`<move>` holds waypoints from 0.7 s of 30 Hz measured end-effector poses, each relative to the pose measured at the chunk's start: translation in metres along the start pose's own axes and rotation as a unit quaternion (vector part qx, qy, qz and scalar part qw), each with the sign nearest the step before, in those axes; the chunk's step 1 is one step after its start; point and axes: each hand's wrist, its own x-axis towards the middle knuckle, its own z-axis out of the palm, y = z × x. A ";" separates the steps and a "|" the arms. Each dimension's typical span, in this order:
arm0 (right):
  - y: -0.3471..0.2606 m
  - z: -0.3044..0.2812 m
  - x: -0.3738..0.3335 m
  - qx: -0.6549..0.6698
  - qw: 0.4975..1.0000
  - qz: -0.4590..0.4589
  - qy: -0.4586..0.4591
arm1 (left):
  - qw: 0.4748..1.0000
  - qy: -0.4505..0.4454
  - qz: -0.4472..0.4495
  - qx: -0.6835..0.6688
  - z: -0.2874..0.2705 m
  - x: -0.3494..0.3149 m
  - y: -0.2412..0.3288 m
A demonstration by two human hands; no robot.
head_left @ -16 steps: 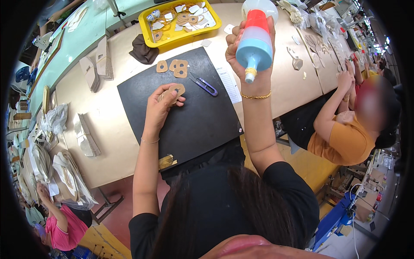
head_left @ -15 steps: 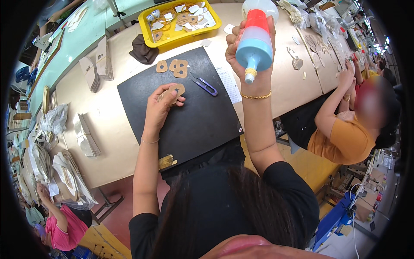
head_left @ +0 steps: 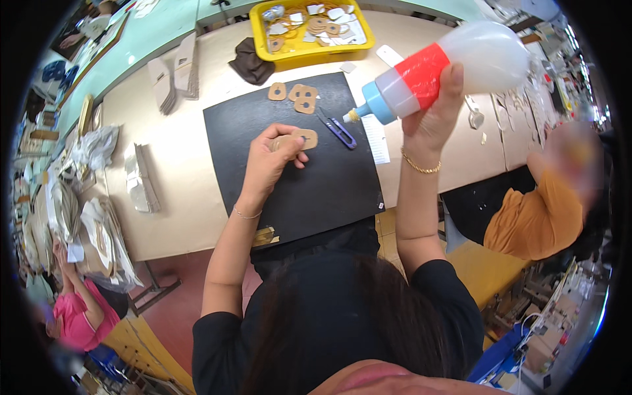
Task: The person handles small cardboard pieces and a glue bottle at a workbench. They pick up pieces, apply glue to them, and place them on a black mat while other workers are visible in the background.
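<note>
My left hand pinches a small stack of tan rounded patches above a black mat. The top patch carries a dark mark at its middle. My right hand is wrapped round a squeeze bottle with a clear body, a red band and a light blue cap. The bottle lies tilted in the air, its nozzle pointing left toward the patches but apart from them. Several loose tan patches lie at the mat's far edge. Beside them rest purple thread snips.
A yellow tray at the back holds tan and white pieces. Left of it lies a dark cloth. Stacked beige pieces and a plastic-wrapped bundle sit on the left. A person in an orange top sits at right.
The bottle has swung from nozzle-down toward me to lying sideways, nozzle pointing left. My left hand still holds the patches, now turned more sideways. The whole view has shifted slightly.
</note>
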 end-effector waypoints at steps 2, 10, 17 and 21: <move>0.000 -0.001 -0.006 -0.066 0.995 -0.061 -0.053 | 1.000 -0.004 0.009 0.007 0.006 -0.006 0.006; 0.011 -0.002 -0.020 -0.082 0.987 -0.089 -0.109 | 0.999 -0.007 -0.002 -0.045 0.023 -0.018 0.028; 0.009 -0.013 -0.024 -0.089 0.986 -0.111 -0.084 | 0.990 0.019 -0.003 -0.143 0.029 -0.020 0.034; 0.011 -0.012 -0.035 -0.129 0.979 -0.145 -0.060 | 0.990 0.025 0.032 -0.135 0.035 -0.020 0.032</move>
